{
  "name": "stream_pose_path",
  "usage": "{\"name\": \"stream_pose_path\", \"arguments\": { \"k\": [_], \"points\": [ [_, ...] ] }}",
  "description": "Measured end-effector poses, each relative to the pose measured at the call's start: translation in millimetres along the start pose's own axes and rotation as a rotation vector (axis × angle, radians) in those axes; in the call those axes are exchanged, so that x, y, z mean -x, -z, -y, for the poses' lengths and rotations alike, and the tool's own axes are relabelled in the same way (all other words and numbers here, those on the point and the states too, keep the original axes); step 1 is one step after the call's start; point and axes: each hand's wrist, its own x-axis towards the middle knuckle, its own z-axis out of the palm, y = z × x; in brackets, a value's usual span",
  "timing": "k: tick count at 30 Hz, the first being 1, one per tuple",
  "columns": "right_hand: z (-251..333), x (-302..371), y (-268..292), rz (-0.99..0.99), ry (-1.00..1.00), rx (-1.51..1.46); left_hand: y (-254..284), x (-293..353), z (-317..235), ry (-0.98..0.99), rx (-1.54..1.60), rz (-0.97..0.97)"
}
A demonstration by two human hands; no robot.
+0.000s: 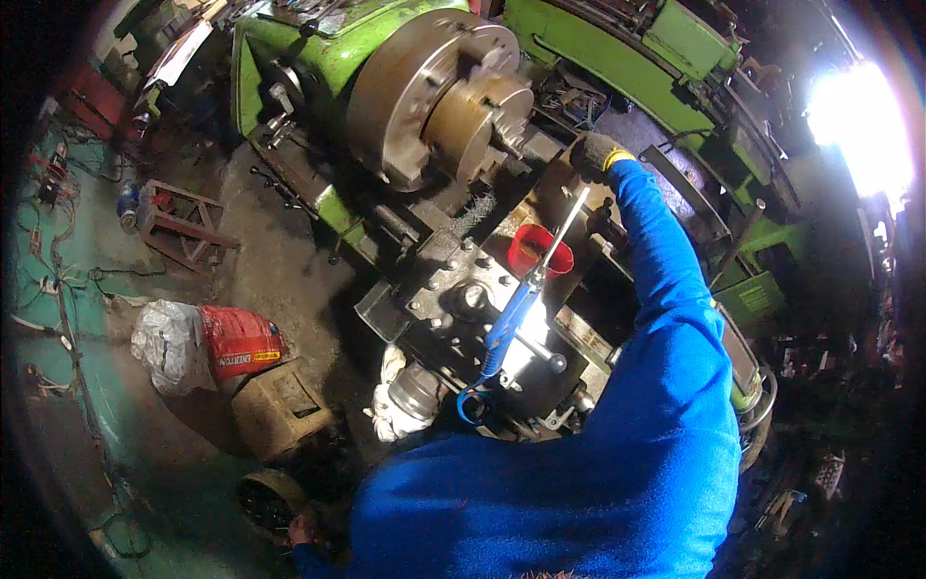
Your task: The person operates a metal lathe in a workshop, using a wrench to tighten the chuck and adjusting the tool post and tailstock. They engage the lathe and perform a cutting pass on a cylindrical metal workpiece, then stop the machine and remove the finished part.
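Note:
At the lower left, my left hand is closed at the edge of a dark round handwheel; its fingers are in shadow. My right hand, in a dark glove with a yellow cuff, reaches far out over the lathe bed, beside the chuck. Its fingers are too dark to make out. A metal workpiece is clamped in the big lathe chuck. Across the tool post lies a blue air blow gun with a long thin nozzle, angled over a red cup.
Green lathe housing rises behind the chuck. A pale rag hangs by the tool post. On the floor at left are a red bag, a worn beige box and a rusty metal frame. A bright lamp glares at right.

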Motion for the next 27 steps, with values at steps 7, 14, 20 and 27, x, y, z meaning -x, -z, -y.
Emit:
{"name": "stream_pose_path", "arguments": {
  "k": [7, 14, 20, 27],
  "points": [
    [-29.5, -34.4, -33.1, -0.264, 0.597, 0.142, -16.7, 12.3, 23.0, -0.055, -0.186, 0.024],
    [-56.8, 0.2, -5.1, 0.332, 0.043, -0.436, -23.6, 59.1, 33.2, 0.113, 0.213, 0.246],
    [-66.1, -52.7, -79.8, -0.095, 0.493, 0.319, -24.5, 55.5, 6.3, -0.458, -1.069, 0.039],
    [-94.9, -79.1, -77.1, 0.205, 0.510, -0.124, 2.3, 19.8, 5.6, -0.141, -0.586, -0.143]
  ]
}}
